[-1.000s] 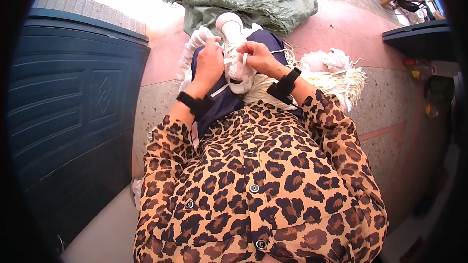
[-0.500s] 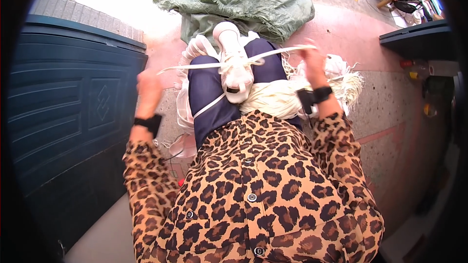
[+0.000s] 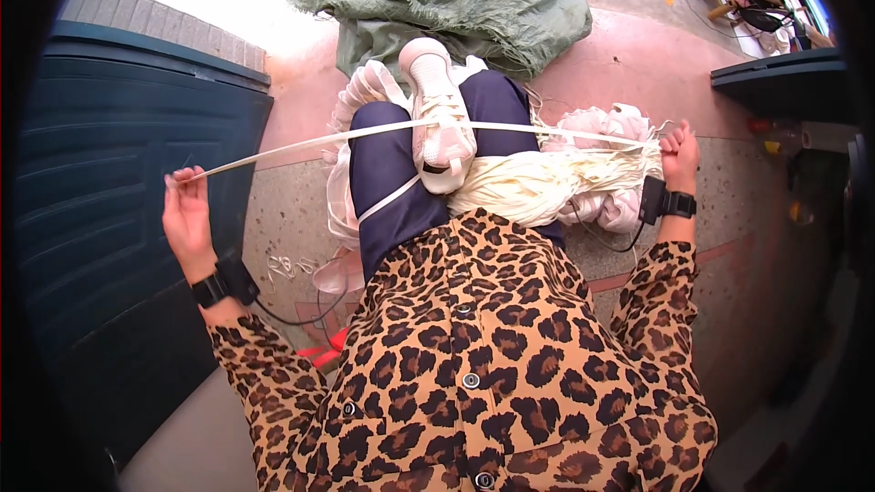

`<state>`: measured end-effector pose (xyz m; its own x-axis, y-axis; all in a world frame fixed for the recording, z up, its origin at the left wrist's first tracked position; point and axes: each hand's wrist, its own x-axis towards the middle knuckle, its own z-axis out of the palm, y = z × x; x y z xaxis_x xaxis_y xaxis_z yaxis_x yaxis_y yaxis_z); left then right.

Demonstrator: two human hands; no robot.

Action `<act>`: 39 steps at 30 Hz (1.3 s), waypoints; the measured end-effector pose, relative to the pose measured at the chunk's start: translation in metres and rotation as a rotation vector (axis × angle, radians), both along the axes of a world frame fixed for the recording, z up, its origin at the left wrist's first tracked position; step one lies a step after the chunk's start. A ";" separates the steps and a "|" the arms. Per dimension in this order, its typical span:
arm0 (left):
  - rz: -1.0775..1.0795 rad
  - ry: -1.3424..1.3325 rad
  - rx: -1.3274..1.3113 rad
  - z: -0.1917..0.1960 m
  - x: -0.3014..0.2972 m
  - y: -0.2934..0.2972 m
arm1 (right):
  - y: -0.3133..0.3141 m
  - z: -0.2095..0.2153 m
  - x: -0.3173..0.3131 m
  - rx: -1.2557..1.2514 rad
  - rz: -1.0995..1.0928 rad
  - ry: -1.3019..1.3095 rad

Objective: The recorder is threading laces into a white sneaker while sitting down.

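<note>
A pale pink and white sneaker (image 3: pixel 439 141) rests between my thighs, its toe pointing away from me. From its upper part a flat white shoelace (image 3: pixel 301 145) runs out to both sides, pulled nearly straight. My left hand (image 3: pixel 187 214), out at the left in front of the dark door, pinches one end. My right hand (image 3: pixel 679 159) is closed around the other end at the right. Across my right thigh lies a thick bundle of cream laces (image 3: pixel 529 184), its fringed end close to my right hand. Another white strand crosses my left thigh.
A green woven sack (image 3: pixel 465 9) lies crumpled beyond my knees. Dark blue doors (image 3: pixel 137 155) stand at the left, with a dark panel (image 3: pixel 775 77) at the right. Pale pink shoes (image 3: pixel 602 205) are partly hidden beside my right leg. Loose white bits (image 3: pixel 292 266) lie on the floor.
Both my hands have moved outward, left and right, and the lace between them is drawn out longer and tauter over the sneaker. The loop at the shoe has gone.
</note>
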<state>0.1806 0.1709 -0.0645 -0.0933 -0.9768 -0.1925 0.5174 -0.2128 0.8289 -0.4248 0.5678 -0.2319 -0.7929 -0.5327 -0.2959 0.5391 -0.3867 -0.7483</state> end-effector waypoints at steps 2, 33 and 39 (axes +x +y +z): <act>-0.572 0.303 -0.120 -0.002 0.001 -0.028 | -0.055 0.051 0.027 0.487 -0.130 0.228; -0.893 -1.679 -0.861 -0.105 -0.223 0.094 | -0.175 0.054 0.248 0.370 1.132 1.798; -0.846 -1.690 -0.827 -0.107 -0.229 0.089 | -0.175 0.050 0.249 0.280 1.050 1.734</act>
<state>-0.0486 0.2597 -0.1719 -0.7112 -0.6782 -0.1849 -0.6995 0.6565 0.2824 -0.1758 0.3927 -0.1817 0.2411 -0.9610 0.1357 -0.7614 -0.2740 -0.5876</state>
